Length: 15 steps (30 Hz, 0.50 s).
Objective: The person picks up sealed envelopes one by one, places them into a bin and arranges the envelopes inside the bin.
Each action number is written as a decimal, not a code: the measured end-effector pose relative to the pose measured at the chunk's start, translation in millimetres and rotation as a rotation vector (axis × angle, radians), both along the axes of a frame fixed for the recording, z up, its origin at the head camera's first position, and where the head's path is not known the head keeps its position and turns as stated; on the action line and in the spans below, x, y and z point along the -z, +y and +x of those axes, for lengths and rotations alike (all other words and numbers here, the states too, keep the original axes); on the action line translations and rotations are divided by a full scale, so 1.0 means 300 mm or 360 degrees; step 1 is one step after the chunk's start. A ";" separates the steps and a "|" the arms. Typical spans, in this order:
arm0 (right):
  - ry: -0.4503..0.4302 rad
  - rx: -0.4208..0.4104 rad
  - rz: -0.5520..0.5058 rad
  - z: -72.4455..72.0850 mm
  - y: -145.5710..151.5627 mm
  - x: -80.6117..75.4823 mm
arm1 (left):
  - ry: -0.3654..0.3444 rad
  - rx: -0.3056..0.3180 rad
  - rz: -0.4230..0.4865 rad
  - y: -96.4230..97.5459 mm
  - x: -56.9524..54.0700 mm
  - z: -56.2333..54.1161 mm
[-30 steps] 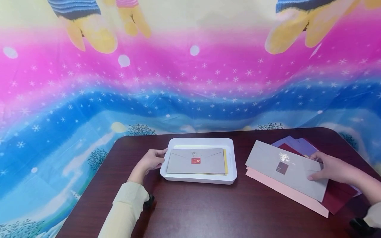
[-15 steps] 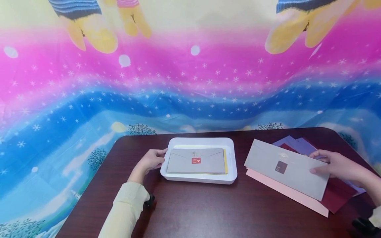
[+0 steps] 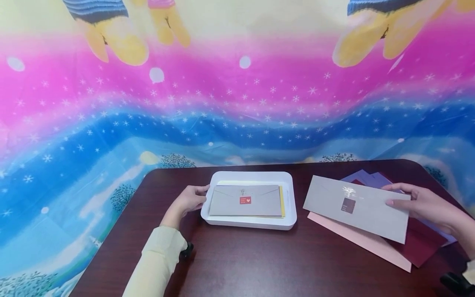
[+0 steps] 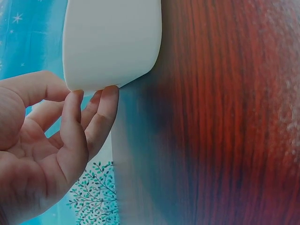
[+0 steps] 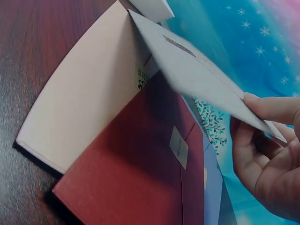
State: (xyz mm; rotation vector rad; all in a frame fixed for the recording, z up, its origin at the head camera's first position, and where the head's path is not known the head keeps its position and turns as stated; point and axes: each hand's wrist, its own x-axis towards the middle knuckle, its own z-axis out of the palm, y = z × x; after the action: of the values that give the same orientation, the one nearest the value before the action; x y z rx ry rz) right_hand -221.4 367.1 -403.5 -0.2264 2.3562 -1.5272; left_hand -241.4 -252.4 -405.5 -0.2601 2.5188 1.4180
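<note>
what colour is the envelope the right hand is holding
Light grey: the envelope in the right hand shows best in the head view.

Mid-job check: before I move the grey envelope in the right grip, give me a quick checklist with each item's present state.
1. Right grip secure on the grey envelope: ok, pinched near one end.
2. Grey envelope free of the pile: cannot tell; its gripped end is raised, but its other end may touch the pink envelope.
3. White tray steadied: ok, left grip is on its end.
4. Tray contents inside the rim: ok, the red-stickered envelope lies on top within it.
5. Grey envelope over the tray: not ok, it is off to the tray's right.
6. Remaining pile squared: not ok, pink, dark red and purple envelopes are fanned out.
</note>
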 end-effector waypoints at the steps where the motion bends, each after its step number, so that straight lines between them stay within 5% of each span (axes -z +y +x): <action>1: 0.0022 0.0009 -0.0018 0.002 -0.002 -0.001 | 0.0001 0.0002 0.0000 0.000 0.000 0.000; 6: 0.0121 0.0130 -0.0046 0.007 -0.016 -0.002 | -0.0007 -0.0005 0.0001 -0.003 -0.002 -0.001; 15: 0.0226 0.0399 -0.0438 0.009 -0.036 0.002 | -0.0009 0.0005 0.0022 -0.007 0.003 -0.002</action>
State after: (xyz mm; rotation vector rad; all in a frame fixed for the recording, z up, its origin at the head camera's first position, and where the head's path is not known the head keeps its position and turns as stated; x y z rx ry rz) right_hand -218.6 356.4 -404.1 -0.1079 2.3454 -2.0182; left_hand -242.1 -254.5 -406.5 -0.2570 2.5028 1.4311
